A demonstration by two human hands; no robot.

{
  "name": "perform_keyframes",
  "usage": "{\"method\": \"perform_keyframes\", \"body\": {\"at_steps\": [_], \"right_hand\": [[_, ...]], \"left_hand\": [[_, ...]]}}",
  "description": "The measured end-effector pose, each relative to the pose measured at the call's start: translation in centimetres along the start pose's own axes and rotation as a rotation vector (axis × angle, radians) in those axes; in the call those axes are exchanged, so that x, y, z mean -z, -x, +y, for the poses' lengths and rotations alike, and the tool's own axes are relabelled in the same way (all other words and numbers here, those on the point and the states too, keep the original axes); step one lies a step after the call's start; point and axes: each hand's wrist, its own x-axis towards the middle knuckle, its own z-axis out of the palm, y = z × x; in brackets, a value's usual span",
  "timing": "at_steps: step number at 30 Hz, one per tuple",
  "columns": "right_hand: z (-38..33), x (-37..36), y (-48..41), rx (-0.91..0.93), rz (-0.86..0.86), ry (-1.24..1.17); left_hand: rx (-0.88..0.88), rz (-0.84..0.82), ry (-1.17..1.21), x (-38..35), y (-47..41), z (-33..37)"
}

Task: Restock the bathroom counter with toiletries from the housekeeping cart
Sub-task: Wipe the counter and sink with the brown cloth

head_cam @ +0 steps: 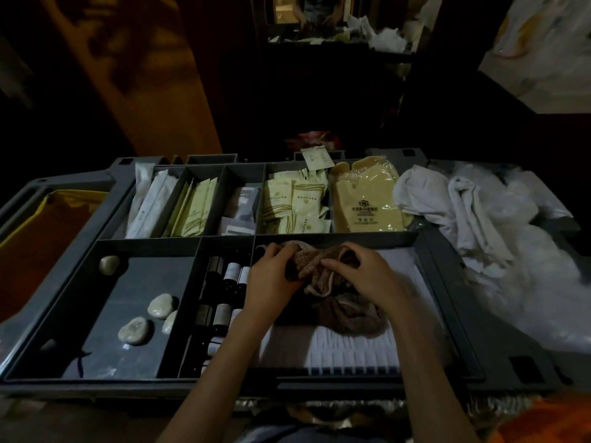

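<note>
While your left hand (271, 282) and right hand (367, 278) both clutch it with curled fingers, one bunched brown cloth (339, 310) sits in the near right compartment of the grey cart tray (454, 314), on top of a row of white packets (351, 356).

Near row, three compartments:
- Middle: small dark bottles (225, 282) with pale labels, lying flat just beside your left hand; too dim to count.
- Left: four oval soaps (161, 306), loose and apart, one at the far corner.

Far row, five compartments, left to right:
- Long white packets (150, 203), number unclear.
- Slim cream sachets (193, 209), standing on edge.
- Grey-white packets (240, 215).
- Square cream packets (294, 203), piled.
- One cream plastic bag (364, 196), printed with a logo.

Right of the tray: a heap of white cloths (463, 212). Left of it: one yellow bag (48, 219).
</note>
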Motion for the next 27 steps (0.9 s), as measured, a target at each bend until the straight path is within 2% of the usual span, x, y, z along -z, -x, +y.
{"method": "perform_keyframes", "body": {"at_steps": [6, 9, 12, 14, 16, 18, 21, 23, 27], "right_hand": [[-0.2, 0.1, 0.1, 0.024, 0.004, 0.005], [-1.4, 0.9, 0.5, 0.054, -0.062, -0.001], [-4.0, 1.7, 1.2, 0.06, -0.177, -0.237], [-6.2, 1.6, 1.3, 0.102, -0.148, -0.378], [-8.1, 0.5, 1.3, 0.137, -0.111, -0.393], [-9.8, -1.9, 1.9, 0.148, -0.212, -0.377], [-11.2, -5.9, 3.9, 0.132, -0.484, -0.317], [-12.6, -7.8, 6.1, 0.101, -0.675, -0.343], [-14.4, -10.8, 9.5, 0.13, -0.937, -0.413]], "left_hand": [[0.047, 0.062, 0.076, -0.3, 0.9, 0.1], [0.033, 0.107, 0.119, 0.2, 1.5, 0.5], [-0.041, 0.243, 0.066, 1.9, 3.2, 1.1], [-0.089, 0.342, 0.024, 3.9, 5.0, 1.3], [-0.1, 0.434, -0.005, 6.0, 7.0, 1.1], [-0.073, 0.547, -0.021, 8.2, 9.5, 0.4], [0.002, 0.692, -0.055, 10.6, 13.8, -0.1], [0.089, 0.76, -0.094, 11.8, 16.9, -0.1], [0.287, 0.873, -0.151, 13.8, 23.9, 0.2]]}}
